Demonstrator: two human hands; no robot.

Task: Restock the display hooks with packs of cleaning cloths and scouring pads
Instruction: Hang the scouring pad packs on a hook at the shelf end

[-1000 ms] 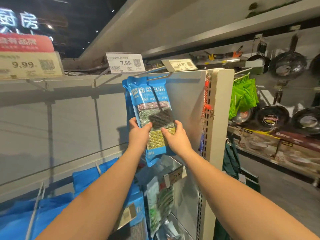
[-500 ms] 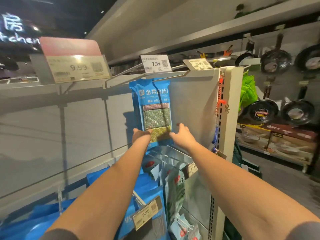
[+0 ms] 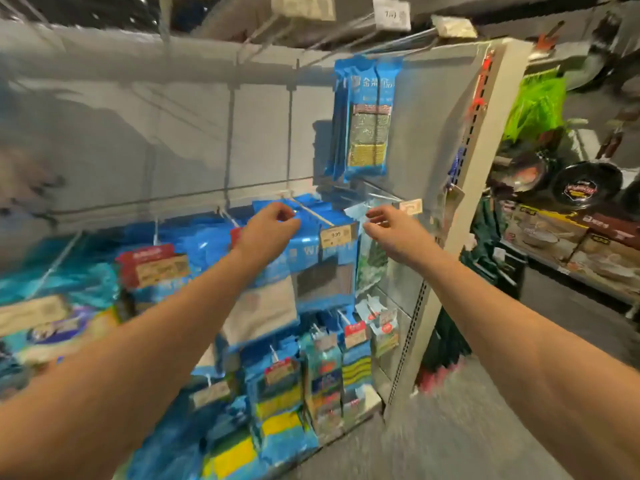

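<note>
My left hand (image 3: 268, 225) and right hand (image 3: 388, 230), fingers loosely curled and empty, have dropped to mid-frame — the blue plastic pack of scouring pads (image 3: 367, 119) now hangs alone, upper centre — one pack restocked.

Black frying pans (image 3: 585, 188) beside green bags (image 3: 535, 105); boxed cookware (image 3: 554, 233) beneath

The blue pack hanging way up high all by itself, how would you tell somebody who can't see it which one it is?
Find the pale upright post at the right end of the grey shelf wall. Just left of it, on the top row of hooks, hangs the blue pack. It hangs above both hands and all the crowded lower packs, and its clear window shows stacked dark, green and yellow pads.
</note>
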